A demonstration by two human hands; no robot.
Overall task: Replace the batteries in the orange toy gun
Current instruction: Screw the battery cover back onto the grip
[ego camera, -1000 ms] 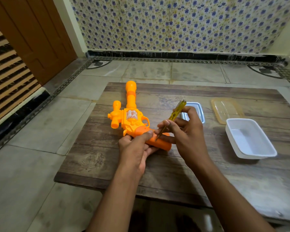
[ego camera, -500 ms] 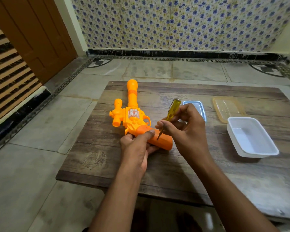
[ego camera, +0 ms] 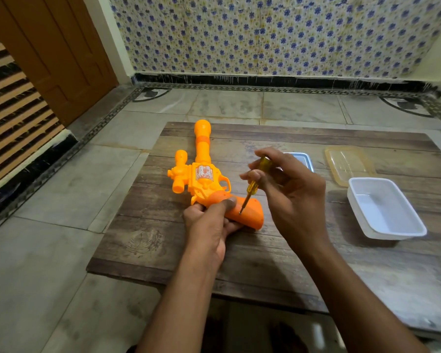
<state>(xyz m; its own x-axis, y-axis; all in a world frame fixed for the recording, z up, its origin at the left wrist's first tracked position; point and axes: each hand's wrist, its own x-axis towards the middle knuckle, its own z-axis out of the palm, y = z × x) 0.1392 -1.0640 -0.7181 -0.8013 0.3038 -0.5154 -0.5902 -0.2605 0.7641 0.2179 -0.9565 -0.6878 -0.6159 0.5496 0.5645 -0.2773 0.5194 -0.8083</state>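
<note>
An orange toy gun (ego camera: 201, 174) lies flat on the wooden table (ego camera: 265, 263), barrel pointing away from me. My left hand (ego camera: 209, 225) grips its handle from the near side, thumb pressed on top. My right hand (ego camera: 288, 194) holds a small screwdriver (ego camera: 252, 184) with a yellow see-through handle, fingers pinched around it. The metal tip touches the top face of the gun's handle, just right of my left thumb. The screwdriver leans to the right.
A white rectangular tub (ego camera: 385, 207) stands at the right. Behind it lies a clear yellowish lid (ego camera: 349, 164). A small blue-rimmed tray (ego camera: 301, 159) is partly hidden behind my right hand. Stone floor and a tiled wall lie beyond the table.
My right hand has shifted right and up slightly while the screwdriver tip came down onto the gun's handle. My left hand keeps the same grip on the gun.
</note>
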